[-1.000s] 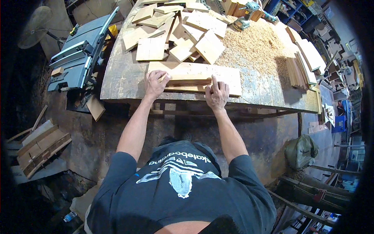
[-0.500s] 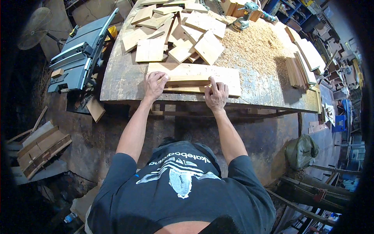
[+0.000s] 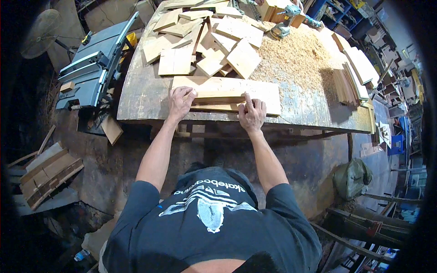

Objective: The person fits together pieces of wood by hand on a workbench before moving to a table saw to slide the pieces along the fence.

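Note:
A long pale board (image 3: pixel 268 93) lies along the front edge of the workbench. On it rests a narrow wooden strip (image 3: pixel 218 99), with a dark gap or shadow along its near side. My left hand (image 3: pixel 181 101) has its fingers closed round the strip's left end. At the right end, my right hand (image 3: pixel 252 111) is curled with its fingertips pressed on the strip. Behind the board is a loose pile of cut wood pieces (image 3: pixel 175 61).
A heap of wood shavings (image 3: pixel 305 50) and a cordless drill (image 3: pixel 280 31) are on the workbench (image 3: pixel 145 95). Stacked thin boards (image 3: pixel 347 85) stand at its right. A table saw (image 3: pixel 86 77) is at the left, a green sack (image 3: pixel 351 179) on the floor at right.
Both hands stay at the ends of the strip, with hardly any movement. The view has shifted very slightly.

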The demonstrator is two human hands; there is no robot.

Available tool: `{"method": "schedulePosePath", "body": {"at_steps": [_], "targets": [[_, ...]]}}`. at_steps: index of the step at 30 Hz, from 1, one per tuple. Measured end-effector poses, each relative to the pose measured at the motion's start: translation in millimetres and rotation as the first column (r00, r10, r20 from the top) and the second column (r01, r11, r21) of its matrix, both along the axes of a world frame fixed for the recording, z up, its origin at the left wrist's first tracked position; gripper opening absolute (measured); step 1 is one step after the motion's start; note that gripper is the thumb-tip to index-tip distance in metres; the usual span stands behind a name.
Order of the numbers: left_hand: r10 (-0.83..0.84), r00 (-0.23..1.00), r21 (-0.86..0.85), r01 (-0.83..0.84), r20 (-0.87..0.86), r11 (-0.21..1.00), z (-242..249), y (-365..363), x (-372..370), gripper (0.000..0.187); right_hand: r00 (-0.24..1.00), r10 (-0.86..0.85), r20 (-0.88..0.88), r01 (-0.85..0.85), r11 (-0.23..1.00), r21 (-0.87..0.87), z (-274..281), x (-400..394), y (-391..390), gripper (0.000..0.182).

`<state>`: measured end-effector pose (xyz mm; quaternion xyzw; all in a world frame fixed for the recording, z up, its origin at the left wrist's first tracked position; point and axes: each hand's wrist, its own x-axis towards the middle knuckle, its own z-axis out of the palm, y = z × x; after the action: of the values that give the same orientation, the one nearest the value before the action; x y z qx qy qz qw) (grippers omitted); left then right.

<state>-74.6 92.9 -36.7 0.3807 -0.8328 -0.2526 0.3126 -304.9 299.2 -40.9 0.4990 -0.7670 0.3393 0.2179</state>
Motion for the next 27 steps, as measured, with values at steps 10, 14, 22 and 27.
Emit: {"method": "schedulePosePath", "body": {"at_steps": [10,14,22,27], "targets": [[-0.013,1.0,-0.039,0.013,-0.003,0.999,1.4,-0.3,0.8,0.054,1.0,0.002,-0.015,-0.002,1.0,-0.009,-2.5,0.0,0.1,0.052],[-0.009,1.0,-0.027,0.009,0.007,1.0,0.7,-1.0,0.7,0.053,1.0,0.001,0.003,0.0,1.0,-0.024,-4.8,-0.2,-0.1,0.054],[0.012,0.999,-0.021,-0.013,-0.042,1.0,-3.3,-0.5,-0.4,0.049,1.0,-0.002,-0.001,0.002,1.0,-0.017,1.8,2.6,2.2,0.053],[0.009,1.0,-0.075,-0.009,0.001,0.997,-1.9,0.1,-1.2,0.047,1.0,-0.012,-0.019,0.012,1.0,-0.008,3.0,2.0,1.2,0.05]]}}
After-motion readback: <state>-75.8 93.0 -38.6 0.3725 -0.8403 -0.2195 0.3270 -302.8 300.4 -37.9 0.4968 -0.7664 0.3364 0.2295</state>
